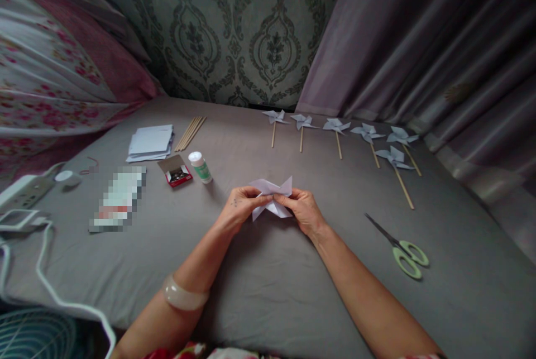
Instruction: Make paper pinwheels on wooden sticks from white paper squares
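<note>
Between my two hands is a white paper pinwheel (274, 209), its pointed blades spread out and no stick visible on it. My left hand (242, 204) pinches it near the centre from the left, thumb on top. From the right, my right hand (306, 206) pinches the same spot, the thumbs almost meeting. The fingers under the paper are hidden. Nearest to my left hand stand a white glue bottle (201, 167) with a green label and an open red box (178, 173) of small metal pieces.
Several finished pinwheels (336, 126) on sticks lie at the back right. Green-handled scissors (404, 251) lie at right. Back left are a paper stack (149, 141) and wooden sticks (190, 133). A power strip (25, 194), a white cable (54, 295) and a blurred-out item (119, 198) are at left.
</note>
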Available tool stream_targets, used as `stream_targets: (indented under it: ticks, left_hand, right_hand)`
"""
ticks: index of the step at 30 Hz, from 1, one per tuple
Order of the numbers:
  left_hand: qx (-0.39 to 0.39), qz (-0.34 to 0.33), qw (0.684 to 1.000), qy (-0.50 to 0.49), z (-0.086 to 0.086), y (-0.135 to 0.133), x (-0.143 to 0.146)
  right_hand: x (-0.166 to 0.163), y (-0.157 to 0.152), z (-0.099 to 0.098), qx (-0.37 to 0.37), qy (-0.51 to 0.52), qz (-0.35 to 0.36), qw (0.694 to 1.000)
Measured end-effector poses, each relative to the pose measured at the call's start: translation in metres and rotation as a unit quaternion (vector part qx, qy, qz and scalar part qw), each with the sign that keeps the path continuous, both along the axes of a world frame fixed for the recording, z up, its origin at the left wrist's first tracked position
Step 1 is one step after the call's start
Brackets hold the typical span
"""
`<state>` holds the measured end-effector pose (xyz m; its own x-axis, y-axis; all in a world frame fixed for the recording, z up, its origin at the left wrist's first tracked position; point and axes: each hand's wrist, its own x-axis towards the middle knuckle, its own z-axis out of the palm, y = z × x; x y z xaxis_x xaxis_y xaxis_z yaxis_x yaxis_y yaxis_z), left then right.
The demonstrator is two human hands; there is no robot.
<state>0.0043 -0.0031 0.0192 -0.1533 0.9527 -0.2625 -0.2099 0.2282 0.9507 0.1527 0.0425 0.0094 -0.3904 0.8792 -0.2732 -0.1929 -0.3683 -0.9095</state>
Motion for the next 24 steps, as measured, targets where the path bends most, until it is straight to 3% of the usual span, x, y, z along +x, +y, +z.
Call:
stream_targets:
  ticks: [24]
  left_hand:
    - [-0.018,0.006,1.000,0.007,0.0027,0.0003,0.0016]
  right_hand:
    - [-0.0015,0.0002,-0.0014,-0.006,0.005,-0.007,1.000]
